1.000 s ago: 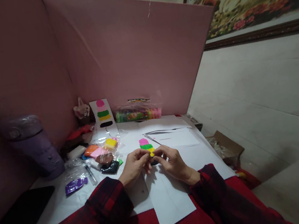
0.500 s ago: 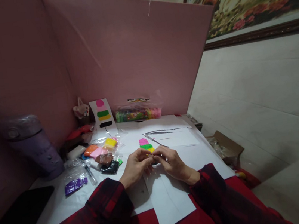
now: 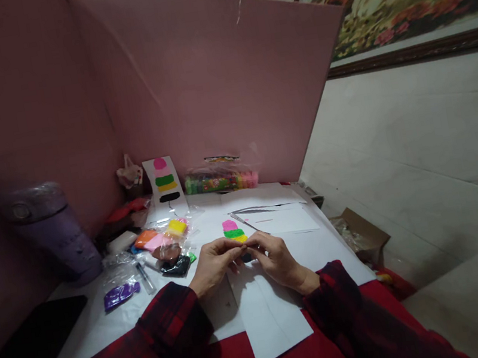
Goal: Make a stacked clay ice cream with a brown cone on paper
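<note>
My left hand [image 3: 213, 264] and my right hand [image 3: 276, 258] meet fingertip to fingertip over a white paper sheet [image 3: 269, 313]. Both pinch together around a small dark lump [image 3: 246, 257], mostly hidden by the fingers. Just beyond the fingertips, pink, green and yellow clay patches [image 3: 232, 231] lie stacked on the paper. A thin metal tool [image 3: 246, 223] lies to the right of the patches. A sample card [image 3: 165, 181] with pink, green, yellow and black patches leans against the pink partition.
Bagged clay pieces in orange, pink, yellow, brown and black [image 3: 165, 244] lie left of my hands, with a purple piece [image 3: 121, 294] nearer. A purple bottle [image 3: 50, 233] stands at far left. A clay packet [image 3: 220, 181] sits at the back. A cardboard box [image 3: 361, 235] is on the floor.
My fingertips have shifted slightly while working the small lump, now covering more of the yellow patch. Hands stay in the same place.
</note>
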Demonstrator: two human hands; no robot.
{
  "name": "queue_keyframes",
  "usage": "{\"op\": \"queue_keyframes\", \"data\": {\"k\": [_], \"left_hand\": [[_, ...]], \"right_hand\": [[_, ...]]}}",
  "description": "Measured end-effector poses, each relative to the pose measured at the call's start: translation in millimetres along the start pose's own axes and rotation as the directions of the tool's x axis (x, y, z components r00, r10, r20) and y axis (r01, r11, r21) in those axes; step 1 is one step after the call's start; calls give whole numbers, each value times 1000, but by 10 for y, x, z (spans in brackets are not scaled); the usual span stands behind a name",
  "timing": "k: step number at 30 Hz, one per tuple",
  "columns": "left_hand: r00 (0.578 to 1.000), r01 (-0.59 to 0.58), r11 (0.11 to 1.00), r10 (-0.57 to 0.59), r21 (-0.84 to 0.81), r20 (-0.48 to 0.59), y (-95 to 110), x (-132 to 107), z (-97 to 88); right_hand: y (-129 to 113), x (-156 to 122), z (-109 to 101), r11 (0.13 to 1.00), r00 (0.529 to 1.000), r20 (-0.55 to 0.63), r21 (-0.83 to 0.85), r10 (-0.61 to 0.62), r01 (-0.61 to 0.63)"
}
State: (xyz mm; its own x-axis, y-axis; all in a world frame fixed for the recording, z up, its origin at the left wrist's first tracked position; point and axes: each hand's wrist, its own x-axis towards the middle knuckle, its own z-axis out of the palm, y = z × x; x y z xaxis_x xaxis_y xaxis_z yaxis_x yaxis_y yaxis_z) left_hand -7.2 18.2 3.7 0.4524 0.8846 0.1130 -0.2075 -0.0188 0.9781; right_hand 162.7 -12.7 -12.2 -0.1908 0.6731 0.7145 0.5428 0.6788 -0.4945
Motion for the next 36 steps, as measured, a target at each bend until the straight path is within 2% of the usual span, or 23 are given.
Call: {"op": "queue_keyframes", "data": {"k": [3, 6, 13, 16, 19, 23, 27, 31, 36], "left_hand": [[1000, 22, 999, -21, -34, 11, -8, 0, 10], [999, 27, 998, -25, -53, 40, -34, 4, 13], [998, -54, 996, 55, -65, 11, -60, 35, -22], [1000, -17, 996, 17, -87, 3, -63, 36, -20], [999, 39, 998, -39, -41, -9, -70, 22, -3], [997, 80, 997, -79, -5, 21, -56, -1, 10], [996, 69, 997, -68, -17, 63, -36, -5, -7], [998, 40, 998, -38, -44, 42, -44, 7, -11], [998, 53, 999, -53, 4, 26, -24, -3, 22]], "right_hand": [[-6, -3, -4, 997, 999, -13, 68, -45, 45], [-24, -3, -12, 995, 999, 3, 88, -41, 41], [-71, 4, -1, 998, 998, 51, 44, -37, 34], [-65, 6, 0, 1000, 999, 39, 10, -18, 18], [-51, 4, -5, 1000, 1000, 8, 11, -10, 10], [-36, -4, -9, 1000, 999, -32, 5, -5, 5], [-36, -5, -7, 999, 999, -11, 3, -34, 35], [-48, 1, -6, 1000, 999, 21, 15, -28, 28], [-70, 3, -1, 999, 999, -11, 10, -45, 45]]}}
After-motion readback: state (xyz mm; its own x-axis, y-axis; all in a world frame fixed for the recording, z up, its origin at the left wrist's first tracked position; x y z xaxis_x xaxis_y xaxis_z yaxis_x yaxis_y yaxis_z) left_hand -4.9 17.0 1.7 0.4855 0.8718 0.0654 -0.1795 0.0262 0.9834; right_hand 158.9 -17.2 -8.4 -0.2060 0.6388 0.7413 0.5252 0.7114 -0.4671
